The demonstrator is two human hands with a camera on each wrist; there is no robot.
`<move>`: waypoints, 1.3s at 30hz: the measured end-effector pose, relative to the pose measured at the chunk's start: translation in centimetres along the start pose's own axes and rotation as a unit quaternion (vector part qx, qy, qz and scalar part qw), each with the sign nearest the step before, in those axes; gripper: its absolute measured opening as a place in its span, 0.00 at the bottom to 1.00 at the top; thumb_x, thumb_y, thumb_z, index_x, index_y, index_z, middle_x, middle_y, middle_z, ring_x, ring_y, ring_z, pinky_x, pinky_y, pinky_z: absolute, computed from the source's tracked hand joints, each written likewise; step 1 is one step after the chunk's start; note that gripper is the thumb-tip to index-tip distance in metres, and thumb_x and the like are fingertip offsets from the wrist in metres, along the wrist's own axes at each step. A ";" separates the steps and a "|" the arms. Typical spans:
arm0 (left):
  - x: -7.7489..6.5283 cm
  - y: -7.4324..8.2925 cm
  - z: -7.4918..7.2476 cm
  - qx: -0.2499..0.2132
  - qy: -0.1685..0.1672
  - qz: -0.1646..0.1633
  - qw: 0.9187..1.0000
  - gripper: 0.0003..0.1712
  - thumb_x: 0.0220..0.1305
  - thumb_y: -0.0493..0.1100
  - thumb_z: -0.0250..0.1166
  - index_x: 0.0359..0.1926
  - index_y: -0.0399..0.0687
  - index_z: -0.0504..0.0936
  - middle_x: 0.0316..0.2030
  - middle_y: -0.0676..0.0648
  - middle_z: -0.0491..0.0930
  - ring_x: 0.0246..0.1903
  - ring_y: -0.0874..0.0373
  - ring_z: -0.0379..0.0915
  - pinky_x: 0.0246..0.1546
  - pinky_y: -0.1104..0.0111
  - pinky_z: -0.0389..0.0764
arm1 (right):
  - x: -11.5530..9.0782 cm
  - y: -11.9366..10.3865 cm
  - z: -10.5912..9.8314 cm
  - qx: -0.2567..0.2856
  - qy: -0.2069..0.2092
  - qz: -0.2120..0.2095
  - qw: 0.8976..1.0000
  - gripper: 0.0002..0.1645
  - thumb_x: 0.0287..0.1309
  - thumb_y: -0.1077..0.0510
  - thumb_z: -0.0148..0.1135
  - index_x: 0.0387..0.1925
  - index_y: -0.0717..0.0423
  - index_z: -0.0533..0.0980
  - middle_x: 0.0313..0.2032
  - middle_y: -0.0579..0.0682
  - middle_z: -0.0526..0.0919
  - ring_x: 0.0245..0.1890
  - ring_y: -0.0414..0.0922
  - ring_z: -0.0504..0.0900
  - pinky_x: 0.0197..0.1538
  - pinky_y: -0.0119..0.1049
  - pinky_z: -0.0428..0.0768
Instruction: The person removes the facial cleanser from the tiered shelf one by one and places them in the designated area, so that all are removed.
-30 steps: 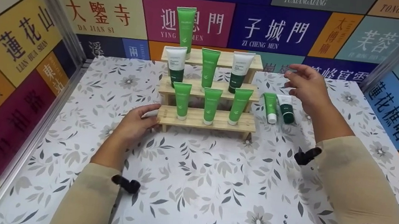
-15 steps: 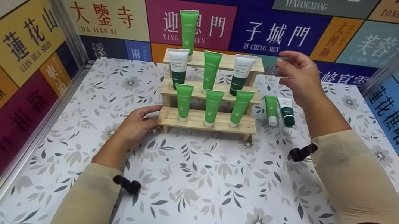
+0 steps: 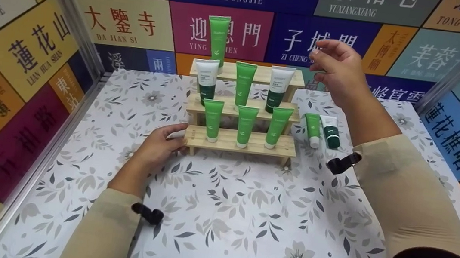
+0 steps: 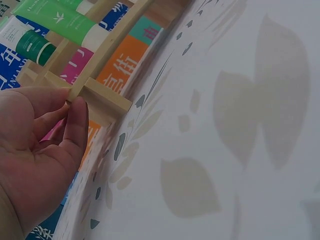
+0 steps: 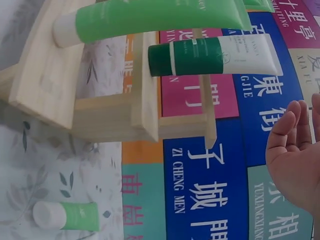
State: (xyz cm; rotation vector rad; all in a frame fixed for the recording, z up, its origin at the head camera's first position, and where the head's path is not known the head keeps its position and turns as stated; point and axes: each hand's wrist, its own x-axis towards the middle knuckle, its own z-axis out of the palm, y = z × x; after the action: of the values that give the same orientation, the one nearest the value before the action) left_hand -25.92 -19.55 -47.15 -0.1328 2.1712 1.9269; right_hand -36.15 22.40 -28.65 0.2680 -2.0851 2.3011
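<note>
- Your left hand (image 3: 158, 144) grips the left end of the lowest step of the three-step wooden rack (image 3: 240, 141). The left wrist view shows what the head view does not: your thumb (image 4: 76, 120) is pressed against the square-cut end of the pale, unfinished slat, with the fingers curled behind it.
- Your right hand (image 3: 335, 69) is raised, holding nothing, fingers loosely bent. It sits above and to the right of the rack's top step. The right wrist view confirms an empty, relaxed palm (image 5: 295, 160).
- On the rack, just left of your right hand, soft plastic tubes stand cap-down: three green ones (image 3: 243, 126) on the bottom step, a green one between two white-and-dark-green ones (image 3: 278, 88) on the middle step, and one tall green tube (image 3: 217, 41) on top.
- Below your right hand, two small tubes lie flat on the leaf-patterned tablecloth (image 3: 220, 214): a green tube (image 3: 312, 129) and a white-and-dark-green tube (image 3: 330, 131), just beside each other.
- Only the right wrist view shows the rack's underside framing, with the white cap of the green tube lying nearby (image 5: 65, 216).
</note>
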 end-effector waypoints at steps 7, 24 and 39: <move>0.2 -0.1 -0.1 0.007 -0.002 0.001 1.000 0.31 0.78 0.39 0.62 0.78 0.52 0.71 0.67 0.39 0.82 0.51 0.59 0.86 0.56 0.66 0.83 | 0.7 -1.7 2.3 0.003 -0.015 -0.010 1.000 0.21 0.68 0.54 0.74 0.59 0.51 0.80 0.49 0.50 0.82 0.43 0.47 0.82 0.41 0.34 0.82; 0.1 0.0 -0.1 0.026 0.002 -0.005 1.000 0.31 0.78 0.40 0.62 0.79 0.54 0.71 0.68 0.41 0.82 0.55 0.56 0.85 0.56 0.65 0.82 | 3.9 -2.9 9.9 -0.008 -0.077 -0.001 0.997 0.19 0.70 0.59 0.71 0.59 0.50 0.80 0.50 0.50 0.82 0.45 0.48 0.83 0.47 0.37 0.84; 0.0 -0.1 0.1 -0.008 0.005 0.000 1.000 0.31 0.77 0.37 0.62 0.78 0.51 0.72 0.65 0.38 0.83 0.49 0.58 0.86 0.52 0.67 0.84 | 5.4 -3.0 15.2 -0.069 -0.095 0.053 0.992 0.22 0.71 0.62 0.68 0.63 0.45 0.79 0.64 0.50 0.82 0.63 0.48 0.82 0.69 0.44 0.81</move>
State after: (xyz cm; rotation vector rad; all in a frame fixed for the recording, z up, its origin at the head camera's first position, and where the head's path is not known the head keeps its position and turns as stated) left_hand -25.92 -19.47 -47.25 -0.1453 2.1637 1.9485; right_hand -39.36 7.19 -23.60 0.3953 -2.3924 2.2524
